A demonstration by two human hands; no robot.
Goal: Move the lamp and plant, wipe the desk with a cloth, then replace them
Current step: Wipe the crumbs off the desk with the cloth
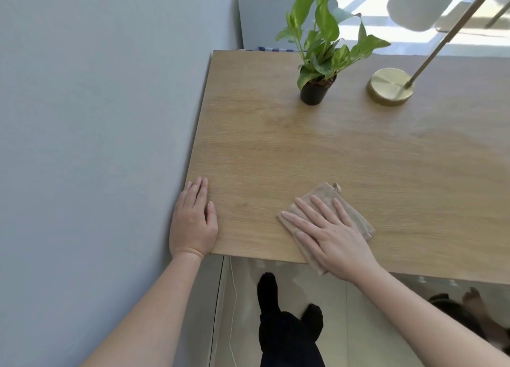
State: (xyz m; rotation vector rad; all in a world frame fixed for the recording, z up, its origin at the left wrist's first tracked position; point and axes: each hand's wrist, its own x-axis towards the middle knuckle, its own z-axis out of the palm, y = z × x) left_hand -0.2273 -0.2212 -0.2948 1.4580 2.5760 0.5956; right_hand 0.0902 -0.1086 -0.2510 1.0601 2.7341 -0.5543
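We logged: right hand (334, 242) flat, pressing cloth (356, 217) at 6 o'clock on bench (276, 145); left hand (193, 223) flat, empty, at 8 — plant (320, 49), lamp (390, 86) at 1.

The wooden desk (276, 145) carries a potted plant (317, 87) and brass lamp (390, 86) near its far edge, a folded tan cloth (350, 214) by the near edge.
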